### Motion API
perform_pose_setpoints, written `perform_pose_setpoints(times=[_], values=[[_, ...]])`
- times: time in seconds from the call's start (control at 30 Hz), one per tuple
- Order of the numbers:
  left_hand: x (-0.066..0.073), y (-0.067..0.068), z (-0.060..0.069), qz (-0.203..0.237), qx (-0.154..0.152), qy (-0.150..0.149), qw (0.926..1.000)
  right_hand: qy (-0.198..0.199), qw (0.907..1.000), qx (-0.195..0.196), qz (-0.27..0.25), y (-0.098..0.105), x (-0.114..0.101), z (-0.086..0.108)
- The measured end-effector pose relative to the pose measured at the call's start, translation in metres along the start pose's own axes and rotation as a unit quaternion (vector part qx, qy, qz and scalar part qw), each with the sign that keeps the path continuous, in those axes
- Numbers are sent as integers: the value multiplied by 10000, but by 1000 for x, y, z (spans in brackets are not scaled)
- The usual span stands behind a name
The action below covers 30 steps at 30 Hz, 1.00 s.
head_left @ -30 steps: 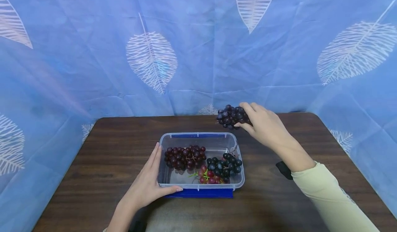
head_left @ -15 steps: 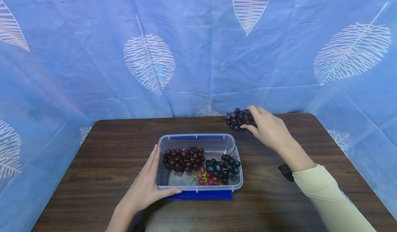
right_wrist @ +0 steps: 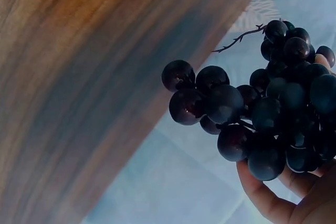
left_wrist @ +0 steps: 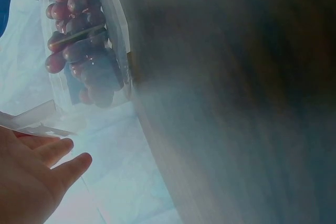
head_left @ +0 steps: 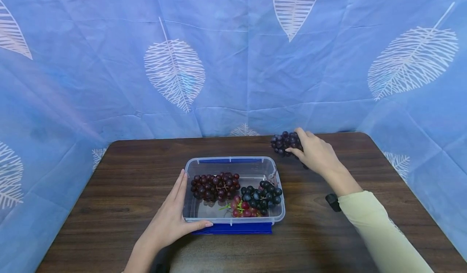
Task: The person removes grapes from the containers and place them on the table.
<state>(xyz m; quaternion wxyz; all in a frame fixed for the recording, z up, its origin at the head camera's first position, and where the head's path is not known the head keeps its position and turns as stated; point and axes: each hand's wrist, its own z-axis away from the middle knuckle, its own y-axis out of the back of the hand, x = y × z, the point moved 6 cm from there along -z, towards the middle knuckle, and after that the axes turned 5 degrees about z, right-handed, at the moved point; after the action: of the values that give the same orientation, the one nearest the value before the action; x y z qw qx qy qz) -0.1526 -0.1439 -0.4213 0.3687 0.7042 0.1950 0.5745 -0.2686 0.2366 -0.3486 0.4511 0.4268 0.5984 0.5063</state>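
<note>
a: what has the right hand (head_left: 317, 154) got?

b: a bunch of dark purple grapes (head_left: 282, 143). the thumb and fingers curl round one end of it, held apart only by the fruit between them.

a: and where's that, if the clear container (head_left: 251, 220) is the middle of the clock?

b: around two o'clock, outside the rim, at the far side of the tabletop (head_left: 127, 183). i can't tell whether the bunch touches the wood. in the right wrist view, a thin bare twig (right_wrist: 241, 39) pokes out of it.

a: the left hand?

b: the left hand (head_left: 173, 216) is at eight o'clock, spread wide with its fingers straight. they lie along the container's wall at nine, and the thumb lies at the near rim, by a blue flap (head_left: 240, 228) at six. it just rests against the container.

a: anything inside?

b: three bunches: dark red grapes (head_left: 213, 187) between nine and ten, blue-black grapes (head_left: 262, 196) between three and four, and pinkish-red grapes (head_left: 243, 210) at five, touching the blue-black ones.

a: and around it all?

b: a pale green sleeve (head_left: 375, 224) on the right arm, towards four, and a blue cloth (head_left: 226, 62) with white leaves at twelve.
</note>
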Motion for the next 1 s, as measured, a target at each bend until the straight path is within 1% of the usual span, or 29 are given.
perform_pose_setpoints(times=[0.23,0.5,0.63,0.8,1.0], values=[[0,1,0,69,-31,46,10000,-192,9997,-121,-81,-16,10,-10],[-1,-1,0,-20,19,-22,10000,-662,9968,-431,-74,-34,23,-18],[-1,-1,0,-62,15,-7,10000,-861,9946,-559,-112,-39,28,-17],[0,0,0,-104,28,-29,9999,-1097,9898,-861,-297,-43,33,-13],[0,1,1,-74,30,-26,10000,-1172,9864,-1017,-544,-47,38,-8]])
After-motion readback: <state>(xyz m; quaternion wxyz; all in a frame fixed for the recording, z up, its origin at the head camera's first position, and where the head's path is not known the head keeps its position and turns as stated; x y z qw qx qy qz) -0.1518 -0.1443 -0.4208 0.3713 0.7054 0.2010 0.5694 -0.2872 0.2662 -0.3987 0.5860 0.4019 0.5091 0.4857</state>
